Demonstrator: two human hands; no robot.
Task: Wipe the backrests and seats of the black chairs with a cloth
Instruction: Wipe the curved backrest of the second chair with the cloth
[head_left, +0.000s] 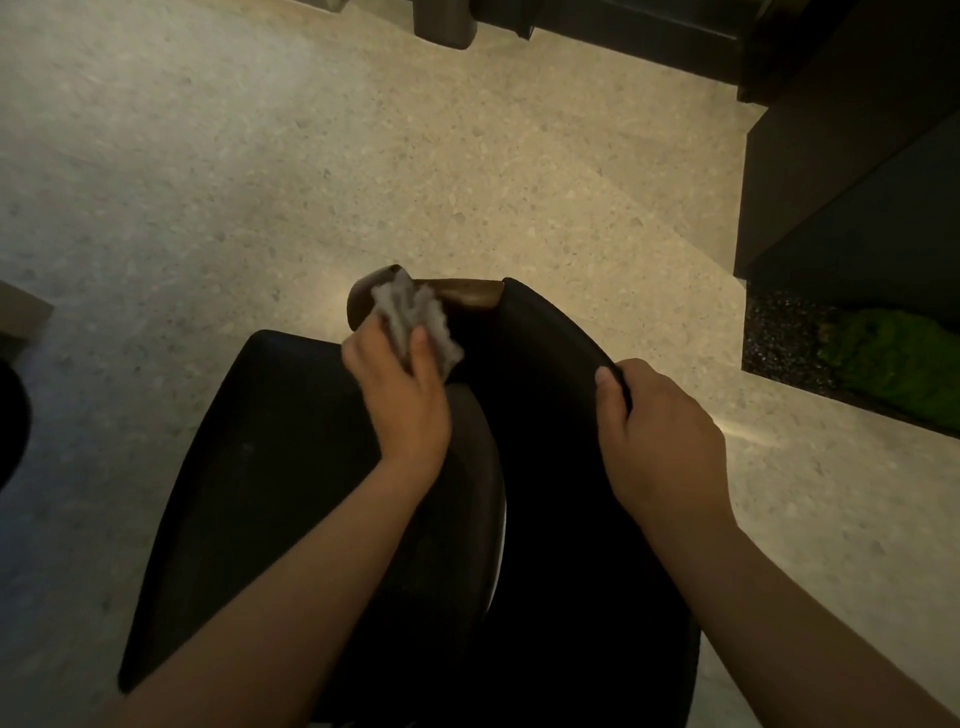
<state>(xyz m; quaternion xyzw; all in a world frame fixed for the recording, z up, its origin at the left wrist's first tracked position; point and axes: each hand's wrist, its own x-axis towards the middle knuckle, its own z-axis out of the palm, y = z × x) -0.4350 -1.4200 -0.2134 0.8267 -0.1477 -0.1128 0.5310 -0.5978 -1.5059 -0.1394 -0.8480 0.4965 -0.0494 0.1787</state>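
Note:
A black chair fills the lower middle of the head view, seen from above. Its seat (260, 467) lies to the left and its curved backrest (550, 374) runs down the middle. A brown wooden armrest (467, 293) joins the backrest at the far end. My left hand (402, 395) is shut on a crumpled grey cloth (410, 314) and presses it against the armrest end. My right hand (660, 436) grips the top edge of the backrest, fingers wrapped over it.
Speckled beige floor (363, 156) surrounds the chair. A dark cabinet (857, 156) stands at the right with a planter of green moss (893, 358) at its foot. Dark furniture bases (447, 21) sit at the top edge, and another dark object (10, 426) at the far left.

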